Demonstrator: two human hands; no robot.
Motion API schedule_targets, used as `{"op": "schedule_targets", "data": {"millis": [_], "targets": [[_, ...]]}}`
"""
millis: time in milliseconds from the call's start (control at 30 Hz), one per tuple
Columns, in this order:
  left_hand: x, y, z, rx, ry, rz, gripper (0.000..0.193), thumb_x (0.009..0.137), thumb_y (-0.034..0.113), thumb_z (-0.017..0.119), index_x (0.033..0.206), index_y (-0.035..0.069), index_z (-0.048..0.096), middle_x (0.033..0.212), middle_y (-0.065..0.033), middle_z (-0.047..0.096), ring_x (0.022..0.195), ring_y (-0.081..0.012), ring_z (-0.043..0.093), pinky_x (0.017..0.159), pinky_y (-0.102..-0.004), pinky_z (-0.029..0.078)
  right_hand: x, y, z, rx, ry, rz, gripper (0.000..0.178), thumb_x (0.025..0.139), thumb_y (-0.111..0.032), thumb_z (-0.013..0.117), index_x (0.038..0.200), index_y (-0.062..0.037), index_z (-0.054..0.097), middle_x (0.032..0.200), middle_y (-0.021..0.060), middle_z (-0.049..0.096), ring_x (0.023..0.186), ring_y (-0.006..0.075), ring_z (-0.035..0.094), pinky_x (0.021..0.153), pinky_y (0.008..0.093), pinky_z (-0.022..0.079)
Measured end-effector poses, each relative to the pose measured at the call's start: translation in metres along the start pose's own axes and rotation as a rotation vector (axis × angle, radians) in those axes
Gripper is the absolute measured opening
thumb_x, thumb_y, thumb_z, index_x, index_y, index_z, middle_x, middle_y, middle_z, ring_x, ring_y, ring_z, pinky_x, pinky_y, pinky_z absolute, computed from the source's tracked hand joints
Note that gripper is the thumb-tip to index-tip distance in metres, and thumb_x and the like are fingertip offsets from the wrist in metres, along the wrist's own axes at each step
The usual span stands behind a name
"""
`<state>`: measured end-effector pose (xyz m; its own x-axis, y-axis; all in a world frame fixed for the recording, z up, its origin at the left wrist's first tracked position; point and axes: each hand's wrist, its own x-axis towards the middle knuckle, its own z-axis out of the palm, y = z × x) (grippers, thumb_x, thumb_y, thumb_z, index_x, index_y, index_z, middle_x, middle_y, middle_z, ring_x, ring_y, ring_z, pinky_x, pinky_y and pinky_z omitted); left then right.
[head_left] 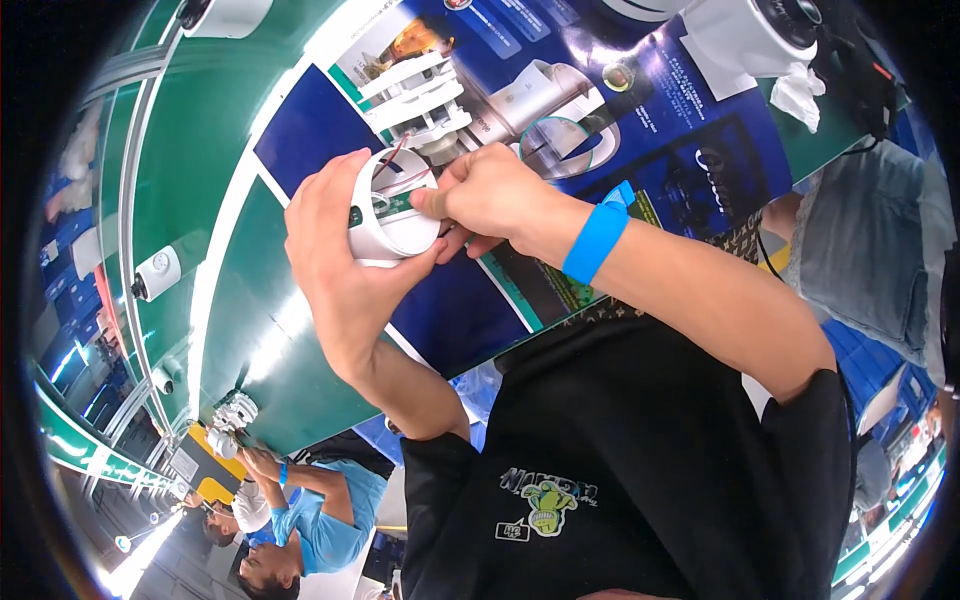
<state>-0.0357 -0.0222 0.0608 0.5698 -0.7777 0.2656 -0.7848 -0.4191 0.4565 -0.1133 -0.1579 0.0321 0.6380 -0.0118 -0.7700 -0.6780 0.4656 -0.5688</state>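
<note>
A white, open cylindrical housing (405, 240) stands tilted in my left hand (335, 250), whose fingers and thumb wrap round its outside. A narrow green circuit board (395, 207) shows inside it, with thin red wires (402, 158) leading up out of the opening. The thumb of my right hand (495, 195) presses on the right end of this board, its other fingers curled at the housing's rim and partly hidden. Just beyond the housing lies a stack of white plastic parts (418, 98) with a round metal piece at its near end.
A dark-blue printed sheet (450, 310) covers part of the green table (260, 290). White appliance bodies (735, 35) and a crumpled white tissue (798, 95) are at the far right. At the lower left a co-worker (330, 500) handles similar white parts. Another person's denim shorts (865, 240) show at right.
</note>
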Motion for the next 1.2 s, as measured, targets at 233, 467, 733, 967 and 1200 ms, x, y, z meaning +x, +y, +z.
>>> {"op": "schedule_targets", "data": {"millis": [233,467,733,967,1200], "targets": [[-0.001,0.0,-0.012,0.097,-0.096,0.013,0.071,0.045,0.019,0.083,0.112,0.012,0.059,0.108,-0.0059,0.06,0.104,-0.0287,0.054,0.085,-0.0412,0.043,-0.012,0.007,-0.04,-0.679,0.28,-0.651,0.018,0.082,-0.018,0.067,0.082,-0.0004,0.067,0.06,0.0052,0.065,0.049,0.0107,0.061,0.048,0.0245,0.047],[-0.001,0.005,-0.01,0.057,-0.098,-0.06,0.073,0.048,0.022,0.082,0.116,0.012,0.057,0.114,-0.0041,0.056,0.11,-0.0276,0.049,0.088,-0.0418,0.038,0.037,-0.044,-0.041,-0.758,0.302,-1.074,0.062,0.073,-0.045,0.073,0.111,0.0023,0.06,0.098,0.0218,0.065,0.095,0.033,0.064,0.083,0.0357,0.049],[-0.012,0.006,-0.008,0.072,0.08,-0.14,0.09,0.046,0.025,0.088,0.126,0.007,0.05,0.116,-0.0108,0.057,0.11,-0.0316,0.052,0.09,-0.0423,0.041,-0.005,-0.025,-0.003,-0.485,0.519,-1.348,0.068,0.061,-0.014,0.082,0.119,-0.0025,0.05,0.114,0.0154,0.051,0.106,0.0276,0.053,0.091,0.0362,0.044],[-0.014,0.008,0.012,-0.262,0.315,-0.218,0.095,0.05,0.021,0.089,0.131,0.002,0.043,0.115,-0.0167,0.06,0.106,-0.0323,0.059,0.089,-0.0392,0.048,-0.03,-0.013,0.016,-0.525,0.418,-1.427,0.088,0.059,-0.021,0.087,0.13,-0.0002,0.039,0.122,0.0177,0.046,0.115,0.0317,0.046,0.096,0.0386,0.039],[-0.032,-0.007,0.021,-0.832,0.338,-0.134,0.112,0.043,0.027,0.096,0.132,-0.002,0.035,0.125,-0.019,0.053,0.111,-0.0269,0.057,0.093,-0.038,0.049,-0.051,-0.016,-0.002,-0.758,0.112,-1.455,0.124,0.055,-0.043,0.087,0.145,-0.0022,0.013,0.148,0.0198,0.025,0.13,0.0375,0.032,0.107,0.0452,0.027]]}}
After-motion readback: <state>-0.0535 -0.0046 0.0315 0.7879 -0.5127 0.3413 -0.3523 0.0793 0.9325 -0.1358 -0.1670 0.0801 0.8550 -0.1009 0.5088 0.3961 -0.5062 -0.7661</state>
